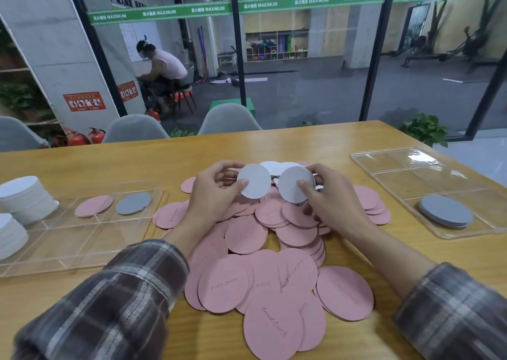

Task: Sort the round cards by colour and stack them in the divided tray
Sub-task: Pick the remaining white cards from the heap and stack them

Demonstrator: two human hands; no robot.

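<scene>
Plaid flannel sleeves, two in number, enter at 7 o'clock (left sleeve (109, 304)) and 5 o'clock (right sleeve (452, 313)).

Between them, at the centre of the yellow wooden bench (82, 164), lies one loose pile of pink round paper cards (274, 291). The cards overlap too heavily for an exact count; several dozen show, some bearing cursive lettering.

Over the pile's 12 o'clock edge:
- Left hand (211, 195): pinches one white round card (255, 181), thumb on its face, fingers behind.
- Right hand (329, 197): pinches a thin sheaf of white round cards (293, 185) in the same way; how many are in the sheaf cannot be told.
- The two held items nearly touch edge to edge.
- About two more loose white cards (277, 167) lie just behind them.

At 9 o'clock sits one clear plastic divided tray (68, 249). Its far row holds at least two overlapping pink cards (93, 206) in one compartment and a grey round card (133, 203) in the next compartment to the right. Two tall stacks of white round cards (24, 197) stand at its left end; whether inside or beside the tray cannot be told.

At 2 o'clock sits a second clear divided tray (397, 173), with one low stack of grey round cards (445, 211) in its nearest compartment.
</scene>
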